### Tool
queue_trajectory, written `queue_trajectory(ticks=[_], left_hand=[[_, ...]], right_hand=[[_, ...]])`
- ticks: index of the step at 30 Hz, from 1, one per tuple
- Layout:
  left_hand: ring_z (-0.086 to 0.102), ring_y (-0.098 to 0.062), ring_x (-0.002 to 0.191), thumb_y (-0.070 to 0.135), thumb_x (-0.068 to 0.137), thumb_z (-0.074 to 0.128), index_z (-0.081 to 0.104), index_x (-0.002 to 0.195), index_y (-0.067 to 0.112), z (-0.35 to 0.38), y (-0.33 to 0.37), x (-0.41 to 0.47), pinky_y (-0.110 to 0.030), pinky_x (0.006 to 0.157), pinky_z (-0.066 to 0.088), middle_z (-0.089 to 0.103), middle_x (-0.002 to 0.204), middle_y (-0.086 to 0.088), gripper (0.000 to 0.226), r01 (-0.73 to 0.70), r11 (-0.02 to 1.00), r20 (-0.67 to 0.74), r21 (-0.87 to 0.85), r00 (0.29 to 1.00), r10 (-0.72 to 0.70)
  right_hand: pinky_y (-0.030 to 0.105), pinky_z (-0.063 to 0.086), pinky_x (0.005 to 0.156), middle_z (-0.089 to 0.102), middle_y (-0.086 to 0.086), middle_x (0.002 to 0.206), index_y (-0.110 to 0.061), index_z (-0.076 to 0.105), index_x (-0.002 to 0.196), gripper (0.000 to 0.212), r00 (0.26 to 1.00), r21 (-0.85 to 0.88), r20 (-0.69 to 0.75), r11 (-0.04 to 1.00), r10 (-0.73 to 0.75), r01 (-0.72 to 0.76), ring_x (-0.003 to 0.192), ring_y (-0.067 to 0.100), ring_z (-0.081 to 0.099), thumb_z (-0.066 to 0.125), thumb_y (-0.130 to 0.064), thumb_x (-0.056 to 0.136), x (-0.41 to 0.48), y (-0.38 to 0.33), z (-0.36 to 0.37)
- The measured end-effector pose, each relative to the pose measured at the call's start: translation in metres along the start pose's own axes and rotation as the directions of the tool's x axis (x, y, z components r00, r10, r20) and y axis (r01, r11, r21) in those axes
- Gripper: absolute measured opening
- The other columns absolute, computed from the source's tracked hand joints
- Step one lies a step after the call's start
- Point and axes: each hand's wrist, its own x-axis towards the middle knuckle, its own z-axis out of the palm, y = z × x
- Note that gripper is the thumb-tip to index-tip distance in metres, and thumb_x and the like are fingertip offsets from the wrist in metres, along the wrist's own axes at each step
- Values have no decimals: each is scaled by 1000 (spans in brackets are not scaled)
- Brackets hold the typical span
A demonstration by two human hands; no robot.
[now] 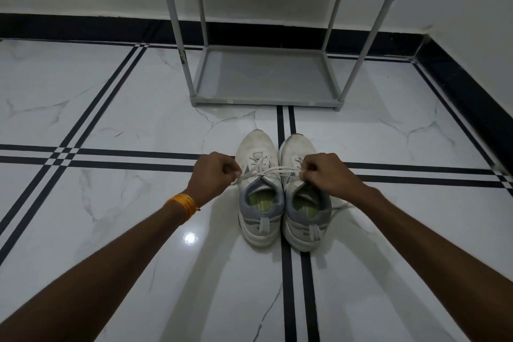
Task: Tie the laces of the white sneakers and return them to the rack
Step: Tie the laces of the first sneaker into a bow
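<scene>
head view: both hands (215,173) (329,175) fisted, pulling laces (273,171) taut apart.

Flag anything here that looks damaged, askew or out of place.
Little stands out. The rack has a scuffed, chipped patch on its front left post. A loose lace end trails on the floor right of the right sneaker. Both sneakers stand straight, side by side.

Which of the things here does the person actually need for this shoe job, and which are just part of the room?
Part of the job:
- white sneakers, side by side on the floor
- laces, pulled taut between the left hand and right hand
- grey rack, shelves bare

Just there:
- orange wristband
- marble floor
- black skirting
</scene>
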Motion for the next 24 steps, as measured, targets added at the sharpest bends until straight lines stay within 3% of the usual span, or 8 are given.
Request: queue_trajectory(ticks=[4, 7, 9, 13, 17, 20, 24], left_hand=[[69, -21, 81, 12, 88, 67, 77, 96, 8, -5, 2, 1, -28, 82, 54, 77, 94, -7, 13, -117, 991, 46, 66, 992, 115], [66, -20, 75, 11, 93, 60, 71, 95, 7, -8, 0, -3, -32, 76, 57, 74, 86, -7, 11, -158, 986, 79, 53, 985, 154], [67, -21, 75, 11, 95, 56, 66, 96, 6, -10, 2, -6, -26, 67, 55, 72, 86, -8, 12, -168, 985, 106, 44, 981, 162], [69, -22, 66, 17, 98, 52, 58, 95, 5, -6, 2, -7, -28, 59, 59, 70, 81, -10, 13, 9, 993, -17, -120, 1000, -11], [68, -28, 74, 10, 91, 62, 57, 103, 1, 3, -4, -9, -37, 73, 60, 70, 94, -18, 16, 139, 981, -13, 138, 990, -139], [66, -28, 88, 12, 93, 58, 50, 124, -2, 10, -2, -16, -28, 77, 48, 68, 107, -18, 35, 30, 928, 30, 370, 999, -44], [67, -31, 87, 12, 94, 57, 48, 130, 0, 10, -1, -15, -27, 72, 46, 70, 108, -19, 39, -132, 888, 58, 441, 991, 119]], right_hand=[[31, 46, 61, 69, 13, 72, -3, 66, 68, 14, 993, 182, -64, 979, 99, -86, 70, 26, 63, 59, -10, 79, -1, -3, 0], [31, 43, 59, 67, 15, 72, -3, 61, 70, 16, 993, 158, -95, 986, 75, -59, 67, 23, 58, 61, -15, 80, -4, -5, 5], [32, 42, 59, 65, 14, 71, -6, 57, 69, 21, 993, 120, -115, 993, 37, -23, 65, 22, 56, 60, -19, 85, -4, -7, 9], [31, 38, 55, 62, 10, 68, -15, 50, 66, 26, 989, -22, -150, 1000, -13, 10, 63, 23, 55, 55, -22, 91, -3, -11, 11], [31, 37, 58, 58, 5, 70, -15, 48, 74, 21, 983, -232, -179, 973, -42, 0, 65, 24, 53, 49, -24, 92, -6, -12, 13], [31, 37, 60, 56, 5, 74, -16, 47, 78, 18, 981, -296, -183, 955, -58, 1, 66, 24, 50, 47, -25, 94, -7, -12, 16], [31, 36, 60, 66, 12, 82, -16, 47, 78, 18, 984, -302, -164, 953, -68, 15, 67, 25, 50, 48, -25, 94, -5, -12, 16]])
